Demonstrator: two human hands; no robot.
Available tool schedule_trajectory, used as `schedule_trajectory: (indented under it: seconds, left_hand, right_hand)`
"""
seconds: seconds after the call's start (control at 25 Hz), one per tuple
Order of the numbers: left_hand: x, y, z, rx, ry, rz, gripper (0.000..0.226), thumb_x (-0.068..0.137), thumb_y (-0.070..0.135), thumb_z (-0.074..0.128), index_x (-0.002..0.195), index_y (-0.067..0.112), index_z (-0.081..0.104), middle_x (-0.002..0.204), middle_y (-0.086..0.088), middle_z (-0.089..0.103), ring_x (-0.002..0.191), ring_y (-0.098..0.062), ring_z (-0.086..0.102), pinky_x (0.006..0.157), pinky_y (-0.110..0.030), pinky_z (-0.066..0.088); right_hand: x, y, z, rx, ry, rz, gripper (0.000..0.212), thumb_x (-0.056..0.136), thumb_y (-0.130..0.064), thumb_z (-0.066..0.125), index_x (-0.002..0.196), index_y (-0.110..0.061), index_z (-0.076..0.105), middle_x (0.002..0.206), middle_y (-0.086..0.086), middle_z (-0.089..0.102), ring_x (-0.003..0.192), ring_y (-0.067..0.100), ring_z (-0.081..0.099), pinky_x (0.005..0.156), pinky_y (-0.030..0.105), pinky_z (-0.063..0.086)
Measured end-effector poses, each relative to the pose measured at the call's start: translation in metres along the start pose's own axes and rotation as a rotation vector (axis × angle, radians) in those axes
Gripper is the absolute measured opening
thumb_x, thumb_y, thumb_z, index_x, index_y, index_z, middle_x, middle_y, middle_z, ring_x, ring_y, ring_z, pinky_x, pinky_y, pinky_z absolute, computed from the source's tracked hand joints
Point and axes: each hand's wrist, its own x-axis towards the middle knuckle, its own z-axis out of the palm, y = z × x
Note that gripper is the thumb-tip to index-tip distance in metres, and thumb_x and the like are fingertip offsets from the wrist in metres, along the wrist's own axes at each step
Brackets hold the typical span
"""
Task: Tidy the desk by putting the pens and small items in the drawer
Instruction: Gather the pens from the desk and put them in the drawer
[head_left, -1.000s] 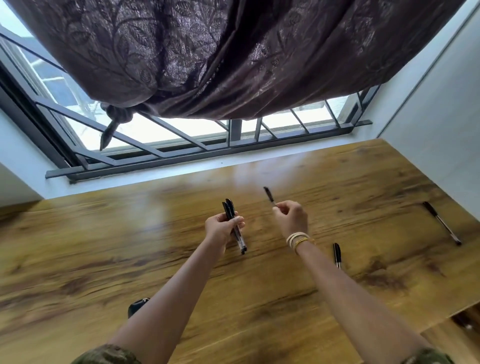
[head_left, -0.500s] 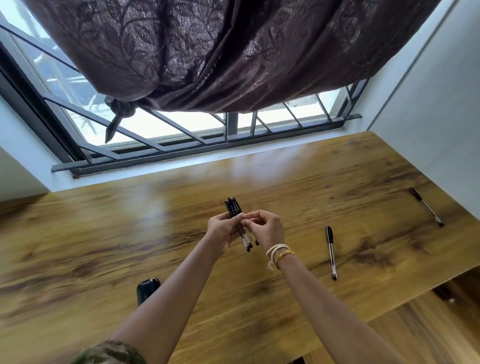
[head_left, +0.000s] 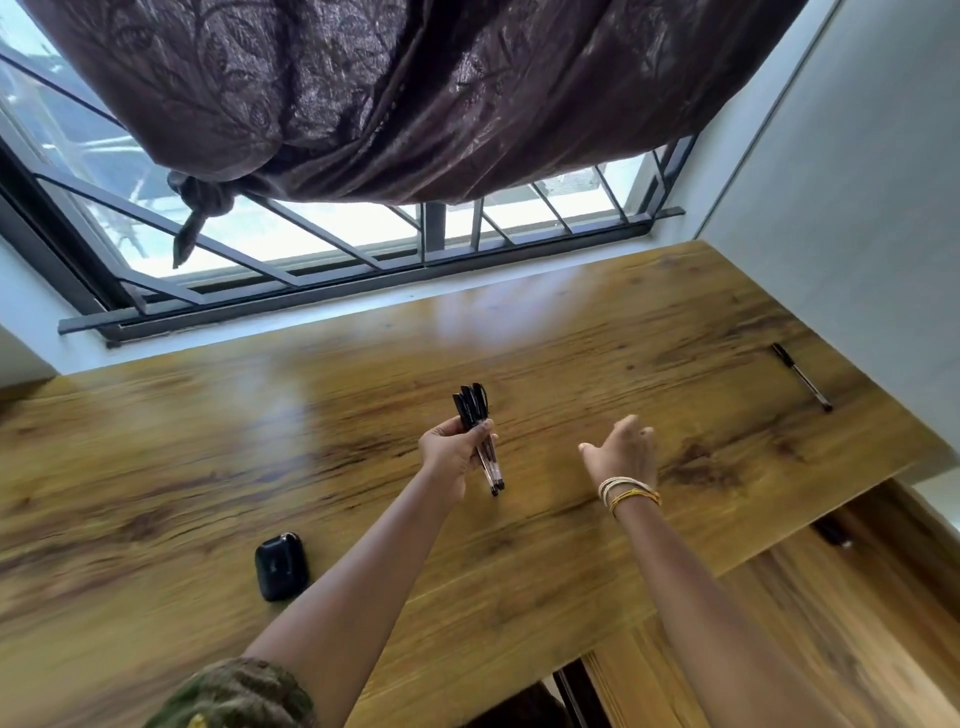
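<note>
My left hand (head_left: 451, 457) grips a bundle of black-capped pens (head_left: 479, 427) upright above the middle of the wooden desk (head_left: 208, 467). My right hand (head_left: 623, 451) hovers to the right of the bundle with straight fingers that reach right and hold nothing. It covers the desk under it, and I see no pen there. A single black-capped pen (head_left: 802, 376) lies near the desk's right edge by the wall. On the near left of the desk sits a small black case (head_left: 281, 566).
A barred window (head_left: 363, 260) with a knotted dark curtain (head_left: 389, 93) runs behind the desk. A white wall (head_left: 857, 182) bounds the right side. Below the desk's front right edge is a lower wooden surface (head_left: 779, 649) with a small dark object (head_left: 831, 532).
My right hand brought its pen to the bundle in my left hand, let go, and moved away to the right, now open. The pen that lay right of my hands is out of sight.
</note>
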Motion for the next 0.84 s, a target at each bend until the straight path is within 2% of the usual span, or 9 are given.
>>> schedule_trajectory:
  seconds: [0.04,0.12,0.28,0.44,0.52,0.64,0.72,0.84]
  left_hand:
    - [-0.001,-0.001,0.003,0.005,-0.003,0.006,0.027,0.078,-0.005,0.074,0.104,-0.003,0.067,0.089,-0.016,0.072,0.070,-0.022,0.070,0.074,-0.037,0.060]
    - [-0.001,-0.003,0.008,0.026,-0.004,0.023,0.029,0.077,-0.005,0.074,0.105,-0.004,0.067,0.091,-0.016,0.072,0.068,-0.022,0.071,0.075,-0.038,0.060]
    - [-0.001,-0.004,0.011,0.032,0.012,0.028,0.031,0.077,-0.005,0.074,0.107,-0.002,0.067,0.100,-0.020,0.072,0.084,-0.031,0.072,0.087,-0.047,0.057]
    - [-0.001,-0.003,0.012,0.021,0.014,0.010,0.026,0.078,-0.005,0.073,0.102,0.000,0.066,0.097,-0.020,0.072,0.086,-0.032,0.072,0.086,-0.048,0.057]
    - [-0.003,-0.003,0.013,0.032,0.005,0.011,0.024,0.078,-0.005,0.073,0.101,-0.002,0.066,0.095,-0.020,0.072,0.086,-0.032,0.072,0.085,-0.048,0.057]
    - [-0.006,-0.001,0.014,0.026,-0.051,0.003,0.026,0.079,-0.005,0.072,0.103,-0.007,0.066,0.091,-0.021,0.072,0.080,-0.030,0.072,0.076,-0.043,0.060]
    - [-0.009,0.002,0.014,0.002,-0.079,-0.017,0.019,0.081,-0.006,0.069,0.100,-0.007,0.067,0.082,-0.018,0.073,0.069,-0.026,0.073,0.064,-0.035,0.061]
    - [-0.013,0.008,0.014,-0.024,-0.075,-0.042,0.014,0.082,-0.007,0.067,0.096,-0.009,0.067,0.071,-0.016,0.072,0.059,-0.024,0.071,0.054,-0.032,0.059]
  right_hand:
    - [0.002,0.007,-0.003,-0.068,-0.018,0.075,0.063,0.082,-0.030,0.069,0.130,0.000,0.039,0.133,0.024,0.044,0.123,0.038,0.044,0.100,0.042,0.040]
    - [0.003,0.015,-0.005,-0.118,-0.011,0.159,0.054,0.088,-0.025,0.058,0.130,0.003,0.039,0.135,0.024,0.041,0.123,0.040,0.044,0.099,0.044,0.042]
    - [0.005,0.018,-0.005,-0.096,0.010,0.009,0.033,0.085,-0.015,0.053,0.114,0.002,0.056,0.119,0.021,0.058,0.112,0.036,0.055,0.094,0.039,0.045]
    - [-0.001,-0.004,-0.004,0.190,0.000,-0.076,0.022,0.074,-0.013,0.065,0.095,-0.007,0.070,0.096,0.012,0.073,0.094,0.029,0.067,0.084,0.033,0.054]
    - [-0.009,-0.027,-0.004,0.333,-0.084,-0.077,0.018,0.073,-0.016,0.074,0.090,-0.011,0.071,0.089,0.007,0.074,0.082,0.022,0.069,0.075,0.028,0.056]
    - [-0.021,-0.059,0.001,0.578,-0.262,-0.102,0.017,0.071,-0.013,0.080,0.083,-0.015,0.069,0.085,0.007,0.074,0.072,0.019,0.071,0.066,0.033,0.061]
    - [-0.026,-0.070,0.006,0.626,-0.284,-0.140,0.018,0.070,-0.013,0.082,0.083,-0.014,0.070,0.081,0.008,0.074,0.073,0.021,0.073,0.067,0.037,0.062]
    - [-0.030,-0.074,0.011,0.649,-0.292,-0.162,0.019,0.073,-0.013,0.081,0.089,-0.010,0.072,0.084,0.008,0.073,0.078,0.021,0.072,0.070,0.036,0.062]
